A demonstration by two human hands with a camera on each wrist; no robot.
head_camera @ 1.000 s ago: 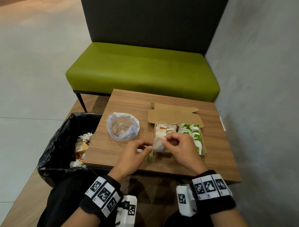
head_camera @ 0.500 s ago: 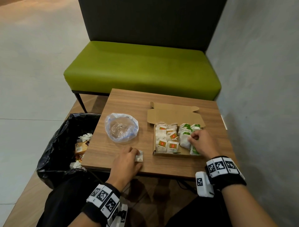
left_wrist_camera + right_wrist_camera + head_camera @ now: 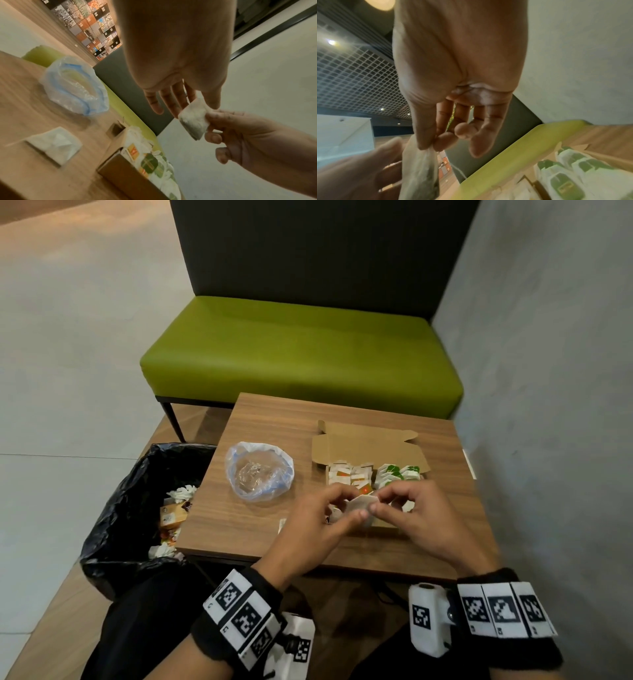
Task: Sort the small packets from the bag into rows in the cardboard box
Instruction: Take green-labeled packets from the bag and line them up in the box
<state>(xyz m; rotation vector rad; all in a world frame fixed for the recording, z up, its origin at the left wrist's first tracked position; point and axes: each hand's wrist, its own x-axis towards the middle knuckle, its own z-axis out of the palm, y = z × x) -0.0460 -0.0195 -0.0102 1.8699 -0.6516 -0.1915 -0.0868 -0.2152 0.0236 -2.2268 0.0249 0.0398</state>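
Observation:
Both hands meet over the front left of the cardboard box (image 3: 368, 445), which lies open on the wooden table (image 3: 263, 416). Between them is a white packet (image 3: 363, 505). My left hand (image 3: 347, 508) holds its left side between thumb and fingers. My right hand (image 3: 380, 505) pinches its right edge with thumb and forefinger, as the right wrist view shows on the packet (image 3: 419, 169). The box holds rows of orange-marked packets (image 3: 346, 474) and green-marked packets (image 3: 397, 472). The clear plastic bag (image 3: 259, 472) sits left of the box. Another white packet (image 3: 54, 143) lies on the table.
A bin lined with a black bag (image 3: 137, 508) stands at the table's left edge, with wrappers inside. A green bench (image 3: 301, 354) is behind the table and a grey wall (image 3: 548, 405) runs along the right.
Half a second ago my left hand rested by a packet on the table front and my right hand was at the green row. Both have come together on one white packet.

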